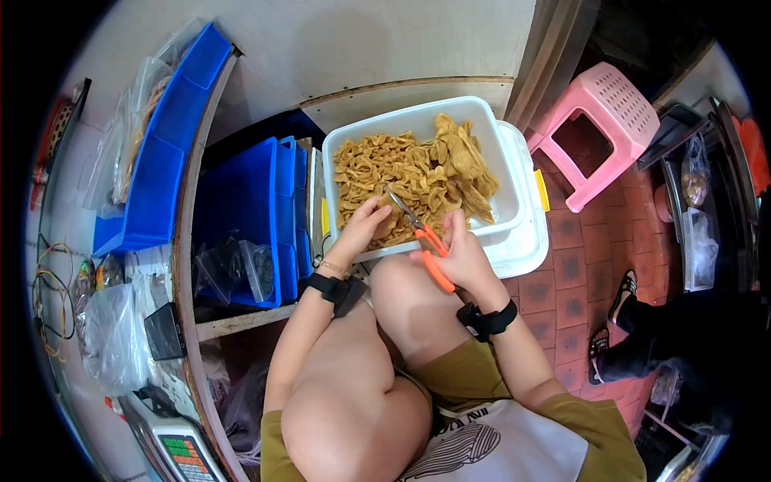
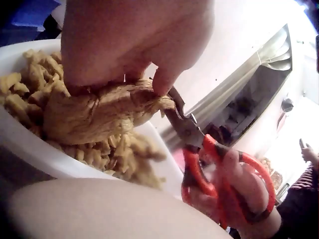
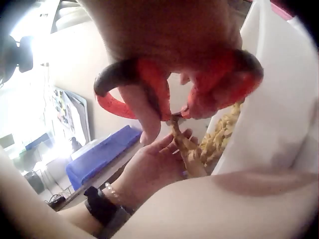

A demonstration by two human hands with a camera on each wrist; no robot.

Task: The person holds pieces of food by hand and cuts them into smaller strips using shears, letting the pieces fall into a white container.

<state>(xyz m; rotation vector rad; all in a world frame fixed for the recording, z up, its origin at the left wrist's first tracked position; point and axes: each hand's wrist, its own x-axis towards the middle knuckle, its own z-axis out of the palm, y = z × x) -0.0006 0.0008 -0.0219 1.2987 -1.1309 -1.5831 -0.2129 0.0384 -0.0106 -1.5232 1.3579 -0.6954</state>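
Note:
My left hand (image 1: 365, 226) pinches a wrinkled, tan-brown strip of food (image 2: 102, 112) over the front of a white tub (image 1: 506, 173). In my right hand (image 1: 462, 257) are scissors (image 1: 430, 239) with red-orange handles, fingers through the loops. The left wrist view has the blades (image 2: 187, 128) parted at the strip's end, close beside the left fingertips. Seen from the right wrist, the strip (image 3: 192, 158) runs from the blades down past the left hand. Inside the tub, small cut pieces (image 1: 365, 161) lie at the left and larger uncut ones (image 1: 462, 157) at the right.
Blue bins (image 1: 277, 217) stand left of the tub, below a shelf with a scale (image 1: 181, 450). A white lid (image 1: 518, 253) with yellow clips lies under the tub. At the right are a pink stool (image 1: 602, 120) and another person's sandaled feet (image 1: 622, 297).

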